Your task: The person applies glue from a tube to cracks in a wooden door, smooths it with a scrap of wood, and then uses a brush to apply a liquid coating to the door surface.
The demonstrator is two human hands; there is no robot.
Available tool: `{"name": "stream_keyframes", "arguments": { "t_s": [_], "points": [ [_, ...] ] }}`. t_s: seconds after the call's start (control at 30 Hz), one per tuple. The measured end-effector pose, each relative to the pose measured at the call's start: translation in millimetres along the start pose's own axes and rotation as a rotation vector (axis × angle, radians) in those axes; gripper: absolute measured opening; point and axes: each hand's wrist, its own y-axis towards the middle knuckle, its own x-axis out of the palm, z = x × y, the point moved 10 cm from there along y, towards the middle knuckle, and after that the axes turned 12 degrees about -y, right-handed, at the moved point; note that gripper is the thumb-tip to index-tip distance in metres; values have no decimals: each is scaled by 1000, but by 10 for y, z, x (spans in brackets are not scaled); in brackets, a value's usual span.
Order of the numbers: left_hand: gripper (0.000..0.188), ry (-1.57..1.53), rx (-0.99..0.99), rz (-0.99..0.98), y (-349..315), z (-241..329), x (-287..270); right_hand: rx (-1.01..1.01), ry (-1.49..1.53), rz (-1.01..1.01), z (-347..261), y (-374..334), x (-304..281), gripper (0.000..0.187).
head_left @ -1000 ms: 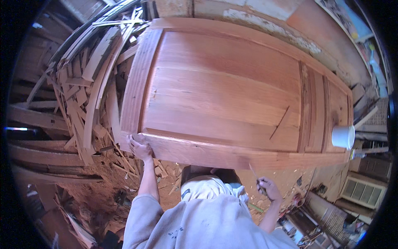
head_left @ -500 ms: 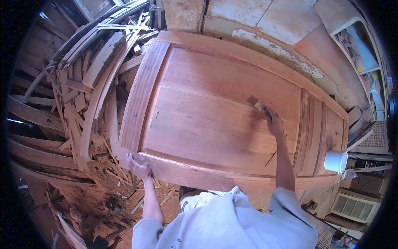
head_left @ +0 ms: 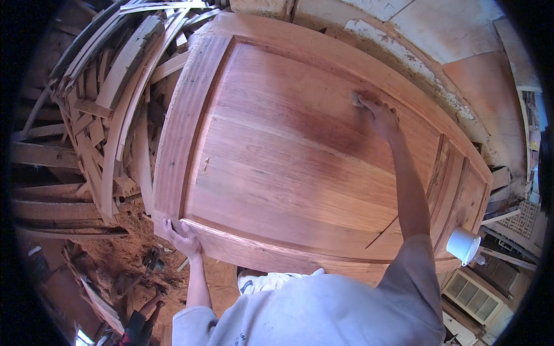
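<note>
A large reddish-brown wooden panel door (head_left: 265,144) lies flat before me, with a raised frame around its recessed panels. Near the far side of the big panel, my right hand (head_left: 382,118) is closed on a small brownish block (head_left: 356,99) that sits against the wood. What the block is made of is too small to tell. At the door's near left corner, my left hand (head_left: 183,238) rests against the edge with its fingers apart. A thin dark stick (head_left: 381,233) lies on the panel, partly behind my right forearm.
A white bucket (head_left: 463,245) stands at the door's near right end. To the left is a heap of wood offcuts (head_left: 112,109), with sawdust (head_left: 124,248) on the ground below. Pale boards (head_left: 427,34) lie beyond the far edge. A windowed frame (head_left: 473,297) is at lower right.
My right hand has slid the block away from me, toward the panel's far edge. My left hand stays at the corner, its fingers a little more spread. The whole view has shifted.
</note>
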Motion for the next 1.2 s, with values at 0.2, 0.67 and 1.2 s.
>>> {"name": "stream_keyframes", "arguments": {
  "t_s": [0.2,0.67,1.2],
  "points": [
    [53,-3,-54,-12,25,32,41,-120,25,103,-113,542,48,45],
    [53,-21,-51,-13,-23,-125,27,-276,156,170,-1153,855,-308,46],
    [51,-34,1,20,-2,-24,1,-57,211,184,265,-679,520,45]
  ]
}}
